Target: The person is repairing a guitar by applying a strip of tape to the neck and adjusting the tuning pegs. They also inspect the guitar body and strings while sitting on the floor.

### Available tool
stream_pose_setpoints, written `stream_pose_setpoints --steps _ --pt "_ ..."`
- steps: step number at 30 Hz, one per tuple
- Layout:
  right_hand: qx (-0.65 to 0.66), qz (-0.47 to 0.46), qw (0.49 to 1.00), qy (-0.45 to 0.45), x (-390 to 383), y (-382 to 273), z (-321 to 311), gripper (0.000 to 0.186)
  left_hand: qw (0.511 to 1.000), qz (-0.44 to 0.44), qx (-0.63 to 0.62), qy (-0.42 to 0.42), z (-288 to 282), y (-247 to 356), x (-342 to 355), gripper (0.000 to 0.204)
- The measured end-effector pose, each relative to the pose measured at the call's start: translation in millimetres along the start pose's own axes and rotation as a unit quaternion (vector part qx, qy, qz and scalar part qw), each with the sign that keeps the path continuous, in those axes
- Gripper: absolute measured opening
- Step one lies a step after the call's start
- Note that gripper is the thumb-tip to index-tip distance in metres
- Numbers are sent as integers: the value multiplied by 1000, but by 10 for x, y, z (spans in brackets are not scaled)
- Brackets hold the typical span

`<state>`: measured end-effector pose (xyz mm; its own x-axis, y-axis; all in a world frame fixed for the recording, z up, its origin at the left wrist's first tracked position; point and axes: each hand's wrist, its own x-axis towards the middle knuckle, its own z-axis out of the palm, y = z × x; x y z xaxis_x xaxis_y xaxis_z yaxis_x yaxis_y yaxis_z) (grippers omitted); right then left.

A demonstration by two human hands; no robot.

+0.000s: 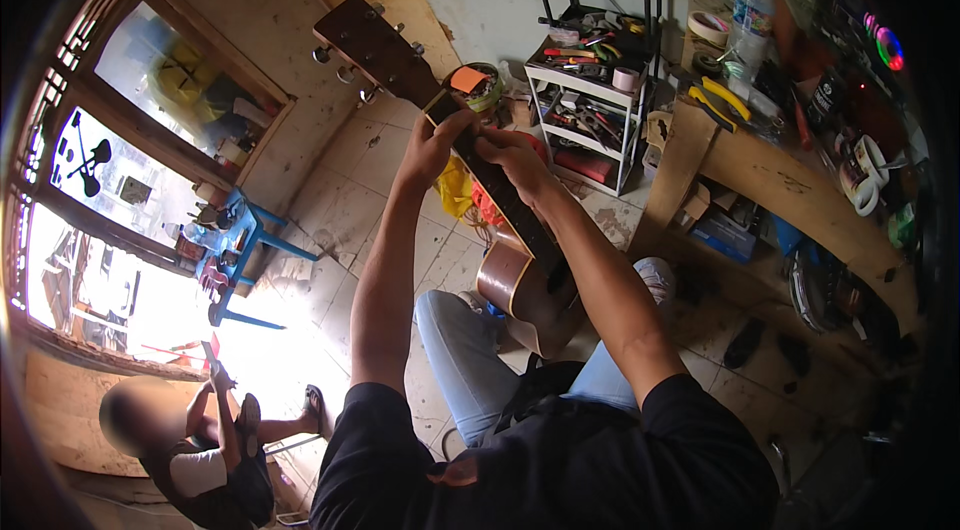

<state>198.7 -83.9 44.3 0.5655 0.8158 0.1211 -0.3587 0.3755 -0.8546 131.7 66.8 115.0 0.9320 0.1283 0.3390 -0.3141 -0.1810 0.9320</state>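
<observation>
A brown acoustic guitar (507, 277) slants up between my knees, its headstock (380, 48) with metal tuning pegs pointing to the far left. My left hand (437, 138) is closed round the neck just below the headstock. Close beside it, my right hand (515, 162) grips the neck a little nearer the body, its fingers partly hidden behind the neck. I cannot make out strings along the fingerboard (512, 212). My forearms and one leg cover part of the guitar's body.
A tool rack (585, 95) stands at the back. To the right, a wooden workbench (775, 185) carries yellow-handled pliers (720, 102), a plastic bottle (752, 15) and tape rolls. A blue stool (240, 245) stands left. Another person (205, 460) sits at the lower left.
</observation>
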Motion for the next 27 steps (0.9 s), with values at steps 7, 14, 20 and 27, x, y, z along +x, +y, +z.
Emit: stream_pose_setpoints --steps 7,14,20,27 --pt "78 35 996 -24 -13 92 -203 48 1000 -18 -12 0 42 11 2 15" --pt "59 64 996 17 -269 353 -526 64 1000 -13 -28 2 -122 -35 -11 16" --pt "11 96 991 89 -541 764 -745 61 997 -27 -65 31 -279 -39 -74 15" --pt "-45 90 974 204 -956 1244 -966 48 990 -32 -115 78 -401 -69 -172 12"
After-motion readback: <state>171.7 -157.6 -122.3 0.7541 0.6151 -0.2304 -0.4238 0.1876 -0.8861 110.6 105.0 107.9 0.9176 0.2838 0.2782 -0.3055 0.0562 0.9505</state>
